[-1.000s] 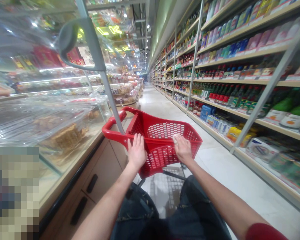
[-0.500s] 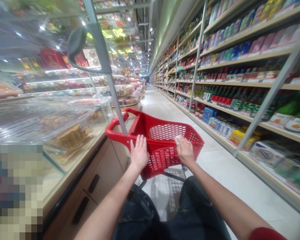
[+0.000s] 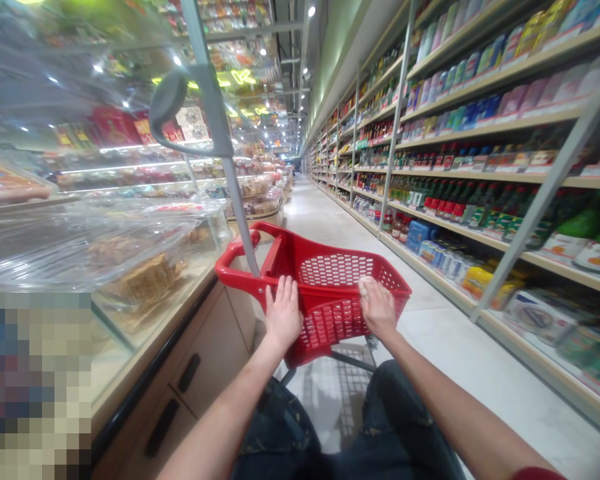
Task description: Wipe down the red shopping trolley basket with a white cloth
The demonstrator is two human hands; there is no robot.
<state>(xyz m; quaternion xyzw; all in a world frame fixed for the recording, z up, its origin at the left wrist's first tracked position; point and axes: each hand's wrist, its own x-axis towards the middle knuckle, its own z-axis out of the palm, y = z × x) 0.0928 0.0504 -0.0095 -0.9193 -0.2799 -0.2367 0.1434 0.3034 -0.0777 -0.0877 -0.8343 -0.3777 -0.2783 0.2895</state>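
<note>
A red plastic basket cart (image 3: 330, 270) stands in front of me in a shop aisle, empty as far as I can see. My left hand (image 3: 283, 313) lies on its near rim with the fingers over the edge. On the same rim further right, my right hand (image 3: 377, 308) is closed with a small pale thing under its fingers that I cannot make out. A grey pole with a curved handle (image 3: 215, 127) rises from the cart's left side. My dark trousers (image 3: 340, 427) show below.
A glass-fronted food counter (image 3: 130, 267) with wooden cabinet drawers (image 3: 190, 373) runs close along the left. Long shelves of bottles and packets (image 3: 480, 180) line the right. The pale tiled aisle floor (image 3: 325, 213) stretches ahead between them.
The cart and both hands have shifted slightly right and down in view as I go along the aisle. The counter and shelves have slid past. Both hands keep their grip.
</note>
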